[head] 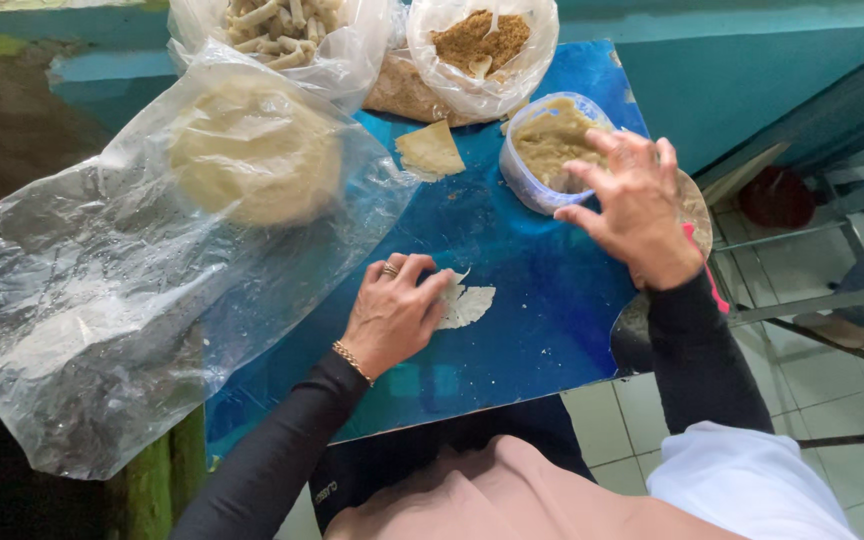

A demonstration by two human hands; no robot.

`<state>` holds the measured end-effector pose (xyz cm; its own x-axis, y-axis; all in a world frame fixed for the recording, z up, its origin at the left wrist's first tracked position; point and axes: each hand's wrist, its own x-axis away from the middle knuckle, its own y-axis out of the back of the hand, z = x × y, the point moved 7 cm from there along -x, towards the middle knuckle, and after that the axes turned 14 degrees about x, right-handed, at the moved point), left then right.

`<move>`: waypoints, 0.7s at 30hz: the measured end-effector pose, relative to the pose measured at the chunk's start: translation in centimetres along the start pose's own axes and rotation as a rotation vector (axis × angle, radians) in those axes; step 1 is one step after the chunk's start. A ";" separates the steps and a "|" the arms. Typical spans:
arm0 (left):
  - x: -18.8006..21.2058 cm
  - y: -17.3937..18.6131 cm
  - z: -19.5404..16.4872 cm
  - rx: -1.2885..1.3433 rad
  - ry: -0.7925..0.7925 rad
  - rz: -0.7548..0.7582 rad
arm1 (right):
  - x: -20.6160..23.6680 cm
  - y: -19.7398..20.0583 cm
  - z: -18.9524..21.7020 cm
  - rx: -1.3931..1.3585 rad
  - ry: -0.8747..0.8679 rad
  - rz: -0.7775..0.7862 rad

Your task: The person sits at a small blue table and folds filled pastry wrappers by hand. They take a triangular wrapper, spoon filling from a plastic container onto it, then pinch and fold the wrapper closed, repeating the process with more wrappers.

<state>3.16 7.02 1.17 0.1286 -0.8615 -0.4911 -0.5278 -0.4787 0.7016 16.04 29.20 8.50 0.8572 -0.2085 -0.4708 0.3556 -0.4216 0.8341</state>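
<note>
My left hand (393, 308) rests on the blue table top (542, 310), its fingertips pressing a thin pale wrapper sheet (468, 303). It wears a ring and a gold bracelet. My right hand (632, 205) hovers with fingers spread at the near edge of a clear plastic tub of beige filling (548, 145); whether it pinches any filling is hidden. A second small pale wrapper piece (430, 150) lies farther back on the table.
A big clear plastic bag holding a round stack of pale wrappers (252, 150) covers the table's left side. At the back stand bags of rolled sticks (282, 30) and brown crumbs (479, 42). Metal chair legs (802, 300) and tiled floor lie to the right.
</note>
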 end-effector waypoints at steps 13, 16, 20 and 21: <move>0.3 0.1 1.2 0.171 0.002 -0.014 | -11.4 -11.6 -3.6 0.014 0.072 -0.007; 0.4 0.7 1.9 0.110 0.030 -0.052 | -15.9 -16.0 -2.4 -0.041 0.152 0.175; 0.6 1.9 2.3 0.126 0.044 -0.080 | -16.6 -13.8 -2.9 -0.010 0.215 0.069; 0.7 2.1 2.3 0.136 0.044 -0.082 | -14.7 -12.0 -3.7 -0.043 0.211 0.053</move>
<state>0.21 5.85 1.11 0.2112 -0.8283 -0.5189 -0.6221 -0.5234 0.5823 0.57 40.54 6.47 0.9325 -0.0381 -0.3592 0.3196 -0.3764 0.8696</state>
